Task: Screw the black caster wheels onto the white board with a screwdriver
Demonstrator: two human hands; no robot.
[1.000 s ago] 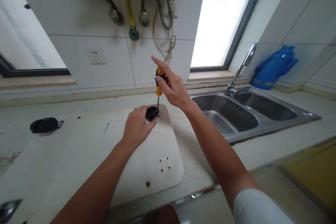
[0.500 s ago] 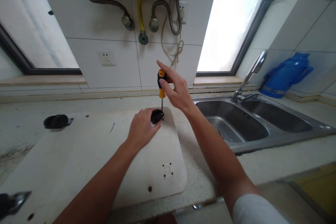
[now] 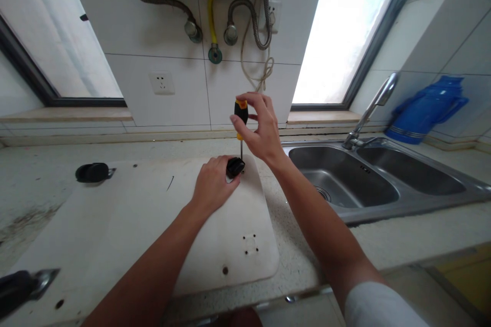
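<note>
Right hand (image 3: 260, 130) pinching screwdriver (image 3: 240, 112) upright at frame centre, tip down on small black caster (image 3: 235, 167)

Left hand (image 3: 213, 186) curled on the caster, pressing it to the far right corner of a white board (image 3: 126, 225) lying flat on the counter; right fingers closed round the black/orange handle, shaft vertical. A 2nd black caster (image 3: 92, 172) sits at the board's far left edge, well apart; a 3rd wheel w/ metal bracket (image 3: 23, 286) at lower left of frame. Steel double sink (image 3: 383, 184) w/ tap to the right, blue jug (image 3: 425, 110) at right edge, hoses (image 3: 215, 5) on tiled wall up top
</note>
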